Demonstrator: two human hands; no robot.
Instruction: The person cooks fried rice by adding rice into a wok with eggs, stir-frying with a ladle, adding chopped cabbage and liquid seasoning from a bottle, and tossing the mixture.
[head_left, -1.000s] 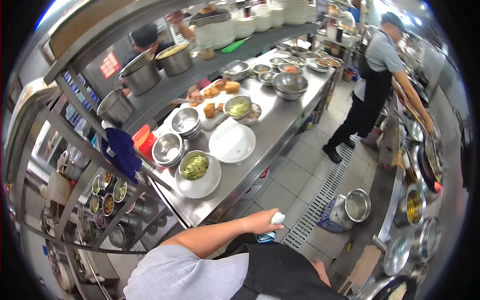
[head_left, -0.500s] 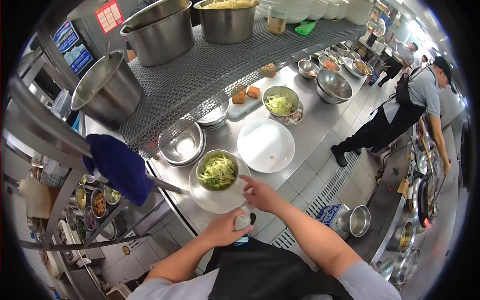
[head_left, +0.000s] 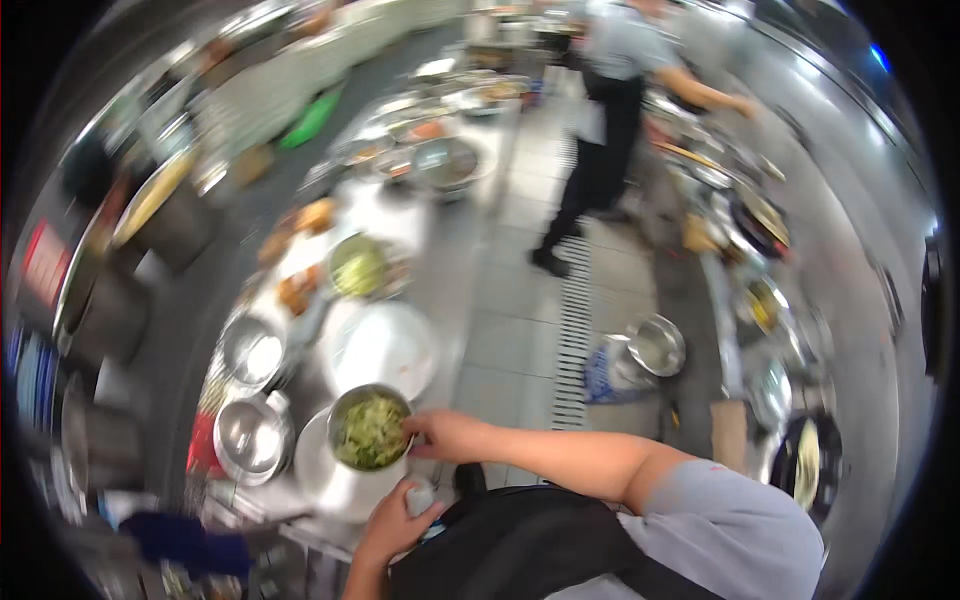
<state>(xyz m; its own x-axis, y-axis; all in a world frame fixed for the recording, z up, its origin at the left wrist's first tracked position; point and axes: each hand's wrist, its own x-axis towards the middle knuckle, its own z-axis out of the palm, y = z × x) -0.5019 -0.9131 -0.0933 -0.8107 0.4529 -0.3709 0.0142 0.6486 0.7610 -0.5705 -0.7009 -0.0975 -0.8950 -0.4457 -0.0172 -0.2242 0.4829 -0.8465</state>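
A metal bowl (head_left: 334, 440) of shredded pale green vegetable (head_left: 370, 430) sits on a white plate (head_left: 318, 482) on the steel counter. My right hand (head_left: 447, 435) is at the bowl's right side, fingers curled over its rim. Just below, near the counter's front edge, my left hand (head_left: 395, 522) is closed round a small pale grey thing (head_left: 419, 496), too blurred to name. Beyond the bowl lies a second white plate (head_left: 383, 350). Motion smears much of the picture.
Stacked metal bowls (head_left: 252, 437) stand left of the plates. Farther off is another bowl of greens (head_left: 358, 265). A dark blue cloth (head_left: 185, 543) hangs at lower left. Across the tiled aisle a co-worker (head_left: 610, 110) stands at the stove line. A metal pot (head_left: 656, 346) stands beside the aisle.
My view has swung to the right, so the counter sits farther left. My right hand has moved from beside the bowl onto its rim. The left hand still holds the pale grey thing.
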